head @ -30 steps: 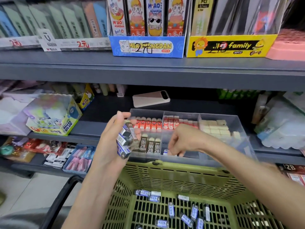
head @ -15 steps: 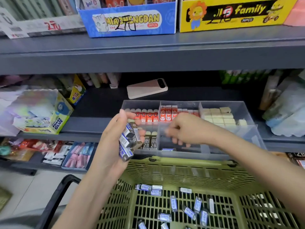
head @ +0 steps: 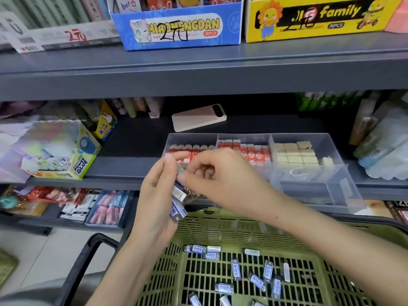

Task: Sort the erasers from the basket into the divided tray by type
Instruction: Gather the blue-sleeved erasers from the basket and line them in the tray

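**Erasers held over the basket, one pinched off the top**

A small stack of erasers [head: 178,196] in blue-and-white sleeves sits upright in the left hand [head: 157,195], above the near rim of the green basket [head: 220,226]. The left fingers [head: 170,160] and palm wrap the stack from the side. The right hand [head: 223,180] meets it from the other side, its thumb and forefinger closed narrowly on the top eraser [head: 181,171] and the remaining fingers curled under.

More loose erasers [head: 236,267] of the same blue-and-white kind lie scattered on the slatted basket floor. Just behind the hands, a clear divided tray [head: 326,151] stands on the grey shelf [head: 136,149]. Its back row holds red-sleeved erasers [head: 194,150] in the left compartment, red-and-white ones [head: 251,152] in the middle and plain beige blocks [head: 295,153] on the right. The hands hide most of the front compartments.

Further back on the shelf lies a pink phone [head: 198,119]. A glue box [head: 81,160] stands to the left, and blue [head: 176,29] and yellow [head: 320,21] display boxes sit on the shelf above.
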A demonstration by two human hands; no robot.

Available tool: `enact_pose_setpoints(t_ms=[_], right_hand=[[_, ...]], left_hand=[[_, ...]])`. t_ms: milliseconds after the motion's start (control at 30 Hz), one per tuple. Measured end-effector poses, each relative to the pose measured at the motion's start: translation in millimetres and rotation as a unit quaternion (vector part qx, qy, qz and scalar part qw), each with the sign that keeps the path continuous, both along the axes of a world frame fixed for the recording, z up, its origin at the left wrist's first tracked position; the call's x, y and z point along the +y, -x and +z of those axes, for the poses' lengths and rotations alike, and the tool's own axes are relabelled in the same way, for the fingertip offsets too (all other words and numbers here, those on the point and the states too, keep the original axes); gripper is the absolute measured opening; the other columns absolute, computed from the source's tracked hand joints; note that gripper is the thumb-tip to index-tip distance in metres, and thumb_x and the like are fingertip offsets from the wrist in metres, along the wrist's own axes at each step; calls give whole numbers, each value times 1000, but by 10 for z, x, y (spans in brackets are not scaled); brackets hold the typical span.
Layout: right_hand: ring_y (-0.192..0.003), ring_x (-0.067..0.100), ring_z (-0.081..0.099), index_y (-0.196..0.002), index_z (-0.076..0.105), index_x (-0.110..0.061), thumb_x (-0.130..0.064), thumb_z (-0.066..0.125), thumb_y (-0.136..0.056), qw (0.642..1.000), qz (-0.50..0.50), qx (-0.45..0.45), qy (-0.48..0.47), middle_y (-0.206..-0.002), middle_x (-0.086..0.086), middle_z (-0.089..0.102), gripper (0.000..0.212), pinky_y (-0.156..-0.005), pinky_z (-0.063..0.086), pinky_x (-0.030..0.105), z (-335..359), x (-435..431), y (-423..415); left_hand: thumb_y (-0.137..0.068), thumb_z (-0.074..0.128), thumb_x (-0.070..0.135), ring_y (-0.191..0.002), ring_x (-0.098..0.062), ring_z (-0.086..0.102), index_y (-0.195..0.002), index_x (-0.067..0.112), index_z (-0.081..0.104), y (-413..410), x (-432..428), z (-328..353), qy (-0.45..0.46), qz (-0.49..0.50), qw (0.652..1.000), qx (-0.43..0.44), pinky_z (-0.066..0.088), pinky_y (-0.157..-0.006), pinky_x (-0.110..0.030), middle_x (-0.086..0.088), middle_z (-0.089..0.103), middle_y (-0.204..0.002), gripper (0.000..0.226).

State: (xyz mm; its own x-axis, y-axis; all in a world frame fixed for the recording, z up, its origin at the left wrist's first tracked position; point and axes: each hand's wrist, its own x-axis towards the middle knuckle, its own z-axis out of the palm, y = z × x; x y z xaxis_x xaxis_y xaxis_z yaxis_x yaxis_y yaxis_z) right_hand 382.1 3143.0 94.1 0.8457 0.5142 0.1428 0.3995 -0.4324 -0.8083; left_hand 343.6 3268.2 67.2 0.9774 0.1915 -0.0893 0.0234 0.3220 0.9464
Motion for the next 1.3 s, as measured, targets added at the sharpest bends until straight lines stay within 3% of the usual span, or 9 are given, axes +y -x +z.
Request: enact_pose_setpoints(t_ms=[167, 367, 600, 800, 933, 1067, 1133, 1200, 1300], right_hand=[[-62, 5, 57, -76, 67, -20, -22, 60, -87, 998, -60, -2, 21, -67, -8, 65, 13, -68, 50, 29, 117, -270, -130], [-72, 15, 54, -76, 68, -14, -25, 56, -91, 960, -85, 2, 266, -74, -2, 62, 22, -61, 34, 26, -79, -630, -164], [-73, 17, 57, -79, 65, -10, -10, 58, -88, 966, -116, 51, 226, -72, -1, 58, 11, -69, 42, 26, -375, -442, -152], [-59, -3, 51, -82, 76, -9, -11, 66, -85, 954, -78, 101, 272, -68, -8, 66, 11, -66, 40, 19, -387, -375, -248], [-76, 9, 63, -87, 77, -9, -12, 65, -85, 946, -53, 102, 304, -89, 1, 74, 13, -68, 41, 18, -374, -347, -278], [-82, 19, 66, -81, 74, -3, -18, 59, -89, 939, -41, 83, 330, -83, 7, 73, 23, -78, 49, 29, -301, -351, -279], [-73, 23, 62, -65, 63, -3, -25, 54, -92, 953, -82, 9, 293, -64, 9, 62, 36, -82, 40, 37, -191, -315, -217], [-57, 16, 52, -57, 58, -12, -33, 55, -90, 983, -106, -33, 147, -56, 7, 54, 40, -66, 39, 30, -40, -208, -88], [-56, 3, 46, -72, 68, -27, -45, 65, -78, 997, -52, -53, 0, -61, -5, 60, 19, -56, 42, 22, 165, 29, 214]], left_hand=[[-67, 61, 55, -69, -16, 69, -89, 25, 75, 4, 36, 0, 25, 11, 1000, 2, 59, -63, -31, -6, 73, -84, 40], [-69, 60, 57, -70, -15, 69, -81, 26, 73, 27, 87, -36, 6, 3, 1000, -8, 58, -63, -29, -1, 70, -82, 36], [-69, 59, 57, -73, -19, 70, -83, 23, 70, 48, 114, -69, 12, 3, 1000, -6, 59, -66, -33, -3, 71, -86, 38], [-75, 52, 54, -67, -13, 69, -74, 27, 71, 63, 156, -38, 41, 13, 999, 3, 55, -58, -24, 1, 71, -80, 33], [-78, 51, 53, -64, -10, 67, -73, 26, 71, 72, 161, -38, 65, 5, 998, 4, 54, -56, -22, 4, 69, -77, 34], [-76, 52, 56, -65, -10, 67, -73, 27, 71, 78, 163, -29, 91, -7, 996, 13, 54, -57, -22, 4, 70, -75, 35], [-74, 52, 58, -65, -11, 67, -74, 26, 70, 71, 155, -22, 100, -9, 995, 21, 55, -57, -23, 4, 69, -75, 37], [-74, 52, 59, -64, -12, 66, -73, 24, 70, 64, 142, -15, 114, -4, 993, 33, 55, -56, -24, 3, 68, -74, 39], [-73, 51, 64, -73, -19, 67, -76, 22, 70, 72, 123, -22, 129, 0, 990, 48, 57, -59, -32, -5, 68, -81, 47]])
